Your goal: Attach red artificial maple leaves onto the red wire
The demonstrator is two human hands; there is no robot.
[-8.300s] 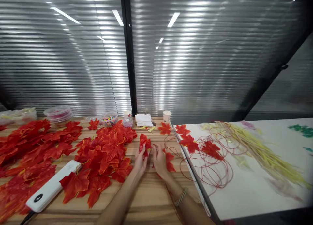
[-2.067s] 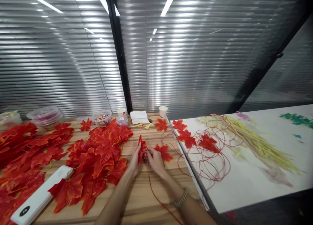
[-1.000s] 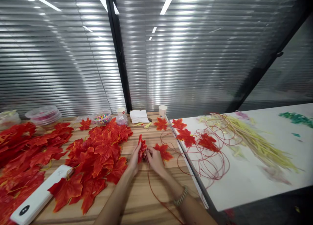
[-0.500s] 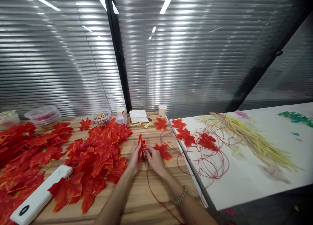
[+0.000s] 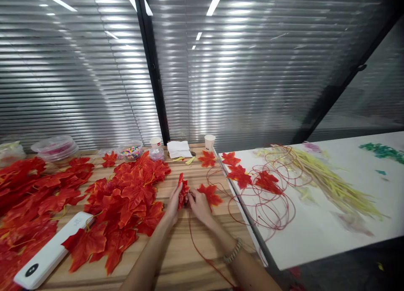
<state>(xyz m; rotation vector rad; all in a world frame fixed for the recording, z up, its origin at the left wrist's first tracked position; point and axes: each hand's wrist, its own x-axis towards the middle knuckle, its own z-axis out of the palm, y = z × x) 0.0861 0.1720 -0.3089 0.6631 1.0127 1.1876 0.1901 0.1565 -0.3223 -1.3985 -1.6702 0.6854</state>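
A red artificial maple leaf [image 5: 183,194] stands on edge over the wooden table, with my left hand [image 5: 172,204] closed on it from the left. My right hand [image 5: 198,203] pinches at the leaf's right side, its fingertips close together. A thin red cord [image 5: 196,246] hangs from between the hands and runs down toward the front edge. What exactly the right fingertips grip is too small to make out. Just beyond my right hand another red leaf [image 5: 211,195] lies flat. Red cord loops [image 5: 274,228] spread to the right, with several leaves among them.
A pile of red leaves [image 5: 139,194] covers the left, beside a long white device [image 5: 53,251]. Along the back stand a bead tub [image 5: 131,151], a tissue [image 5: 178,149] and a paper cup [image 5: 209,142]. Yellow stems [image 5: 334,181] lie on the white table [image 5: 303,244].
Both hands stay almost in place around the leaf, with only slight finger movement. The whole view has shifted very slightly.
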